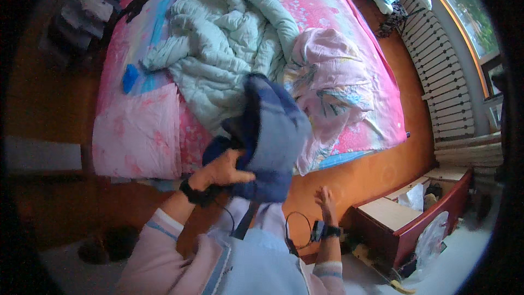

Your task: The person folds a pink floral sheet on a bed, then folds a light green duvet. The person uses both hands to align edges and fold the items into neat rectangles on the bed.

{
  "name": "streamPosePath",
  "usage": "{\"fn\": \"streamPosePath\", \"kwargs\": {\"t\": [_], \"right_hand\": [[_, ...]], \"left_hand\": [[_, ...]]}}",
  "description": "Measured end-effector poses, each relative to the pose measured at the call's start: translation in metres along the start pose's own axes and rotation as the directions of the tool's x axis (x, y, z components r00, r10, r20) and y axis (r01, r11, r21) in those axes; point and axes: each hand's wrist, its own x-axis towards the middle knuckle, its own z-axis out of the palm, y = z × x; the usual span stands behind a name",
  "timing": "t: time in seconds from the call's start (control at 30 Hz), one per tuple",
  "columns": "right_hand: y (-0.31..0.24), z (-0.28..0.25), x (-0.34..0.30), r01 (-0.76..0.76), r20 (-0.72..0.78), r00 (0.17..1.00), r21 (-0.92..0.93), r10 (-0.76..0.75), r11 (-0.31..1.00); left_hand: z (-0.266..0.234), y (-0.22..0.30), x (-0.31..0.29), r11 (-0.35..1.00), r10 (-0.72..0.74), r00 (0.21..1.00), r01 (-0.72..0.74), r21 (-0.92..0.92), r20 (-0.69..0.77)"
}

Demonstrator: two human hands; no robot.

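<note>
Fingers (pixel 243 175) of the left hand (pixel 221 170) clamp the lower edge of a blue garment (pixel 270 136), which rises above them over the bed (pixel 349 33). Right hand (pixel 326 199) hangs below, fingers loosely apart, holding nothing, over the orange floor (pixel 371 172).

Blue garment (pixel 270 142) blurred, hiding left hand's (pixel 221 170) fingers.

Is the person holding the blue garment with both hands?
No, only the left hand grips the blue garment; the right hand hangs open, apart from it.
</note>
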Motion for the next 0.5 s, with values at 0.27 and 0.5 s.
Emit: {"fn": "streamPosePath", "kwargs": {"t": [0.27,0.5], "right_hand": [[-0.067,0.074,0.009,-0.417,0.424,0.879,0.457,0.219,0.786],[-0.105,0.097,0.001,-0.284,0.405,0.91,0.45,0.09,0.847]], "left_hand": [[0.104,0.021,-0.032,0.928,0.365,0.85,-0.366,-0.072,0.379],[0.066,-0.012,-0.052,0.998,0.048,0.917,-0.057,0.011,0.396]]}}
